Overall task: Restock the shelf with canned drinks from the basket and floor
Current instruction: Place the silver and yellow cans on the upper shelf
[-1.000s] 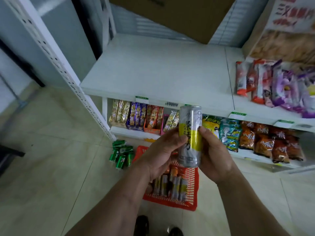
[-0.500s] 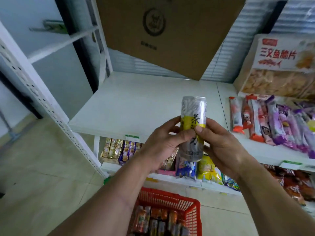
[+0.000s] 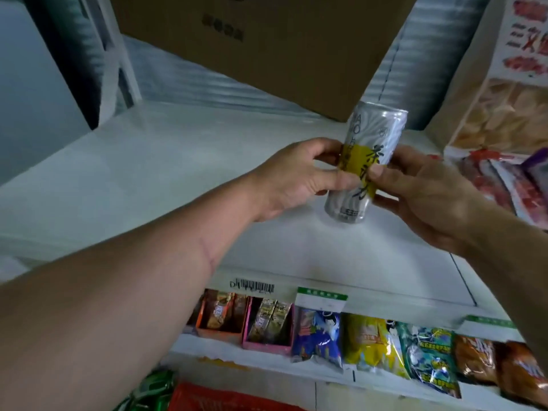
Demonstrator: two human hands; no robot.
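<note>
A tall silver can with a yellow band (image 3: 370,137) is held tilted above the white shelf (image 3: 148,179). My left hand (image 3: 299,179) grips its left side with thumb and fingers. My right hand (image 3: 427,197) grips its right side, thumb across the yellow band. The can's base hangs just over the shelf board, apart from it as far as I can tell. The rim of the red basket (image 3: 207,396) shows at the bottom edge, and green cans (image 3: 154,390) lie beside it on the floor.
A brown cardboard box (image 3: 267,43) stands at the back of the shelf, close behind the can. Snack packets (image 3: 510,179) lie on the shelf's right part, under a large printed bag (image 3: 504,99). The lower shelf holds snack bags (image 3: 373,342) and small boxes (image 3: 267,324).
Both hands have lifted the can from near the basket up and forward over the white shelf. The view has moved closer to the shelf, and the basket has dropped to the frame's bottom edge.
</note>
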